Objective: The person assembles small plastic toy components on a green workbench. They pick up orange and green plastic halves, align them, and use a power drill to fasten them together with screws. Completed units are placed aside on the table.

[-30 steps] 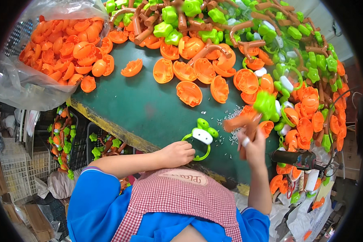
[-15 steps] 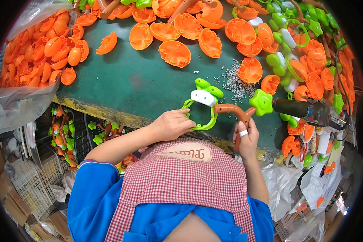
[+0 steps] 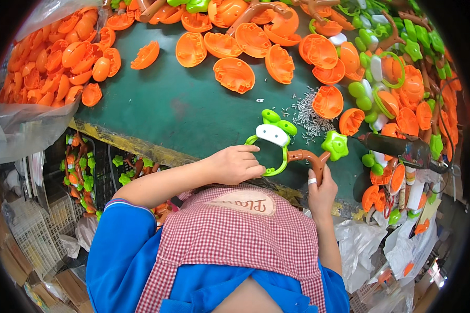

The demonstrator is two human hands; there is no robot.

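My left hand [image 3: 236,165] is closed at the left side of a light green plastic ring [image 3: 285,160], whose left part it hides. On the ring's top sit a white piece [image 3: 272,134] with two small holes and green rounded knobs [image 3: 280,122]. A brown branch-shaped plastic piece [image 3: 304,155] joins the ring's right side. Around the branch's lower stem my right hand [image 3: 321,192] is wrapped, with a white band on one finger. At the branch's upper right end is a green star-shaped piece [image 3: 336,145]. The whole assembly is held over the table's near edge.
A black powered screwdriver [image 3: 397,150] lies right of the star, its bit pointing left. Small screws [image 3: 309,116] are heaped on the green table [image 3: 156,104]. Orange shells [image 3: 235,74] line the far side, with more in a plastic bag [image 3: 26,128] at left. Mixed parts crowd the right.
The assembly has shifted slightly right and tilted a little. My left hand has moved right along with it, its fingers further over the ring. My right hand keeps its grip on the branch.
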